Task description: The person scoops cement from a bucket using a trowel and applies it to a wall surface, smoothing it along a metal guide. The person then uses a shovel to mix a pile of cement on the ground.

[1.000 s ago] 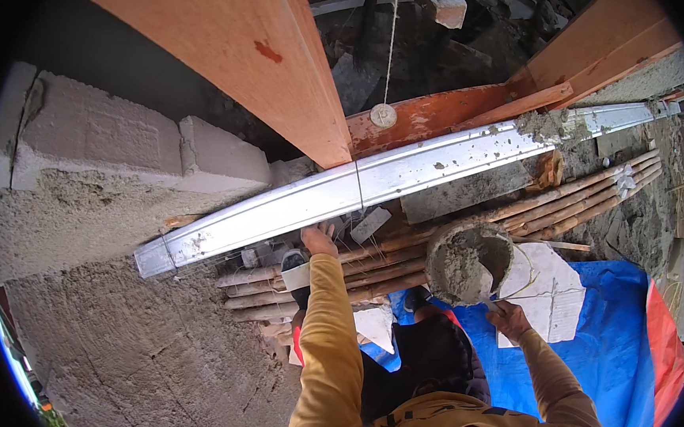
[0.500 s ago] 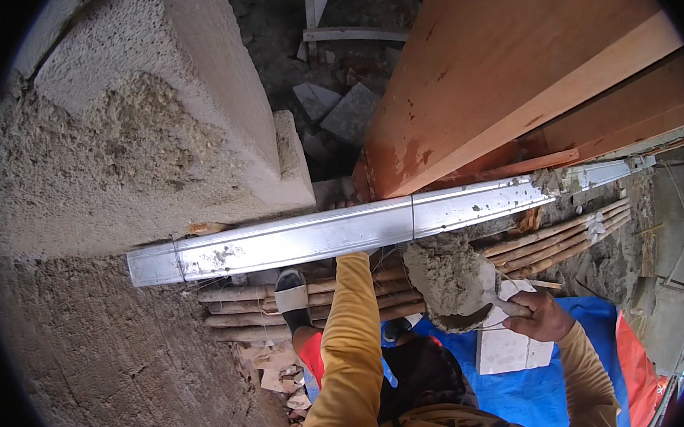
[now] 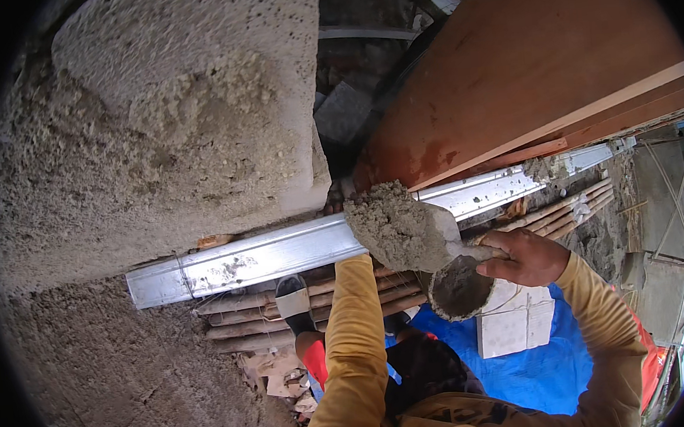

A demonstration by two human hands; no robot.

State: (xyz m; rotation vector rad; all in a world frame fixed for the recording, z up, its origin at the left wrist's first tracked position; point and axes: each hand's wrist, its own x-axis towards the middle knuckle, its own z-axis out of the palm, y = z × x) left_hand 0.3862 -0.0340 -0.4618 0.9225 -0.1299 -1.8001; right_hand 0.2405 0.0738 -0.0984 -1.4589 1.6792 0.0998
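Note:
My right hand (image 3: 526,258) grips a trowel (image 3: 465,246) heaped with wet grey mortar (image 3: 386,225), raised over the long silvery metal channel (image 3: 230,262). A bucket (image 3: 460,288) with mortar inside sits below the trowel. My left hand (image 3: 334,208) is mostly hidden behind the channel; only a bit of its fingers shows at the channel's upper edge, beside a rough masonry block (image 3: 194,136), so its grip is unclear. A brown timber member (image 3: 514,66) stands to the right of the block, above the channel.
My feet (image 3: 293,304) are by a row of bamboo poles (image 3: 238,316). A blue tarp (image 3: 520,379) and pale panel (image 3: 509,329) lie below at right. Rubble (image 3: 342,106) shows in the dark gap. A rough plastered wall (image 3: 115,364) fills the lower left.
My right hand has lifted the mortar-loaded trowel up and leftward from the bucket to above the channel. My left arm reaches further behind the channel. The view has shifted toward the block.

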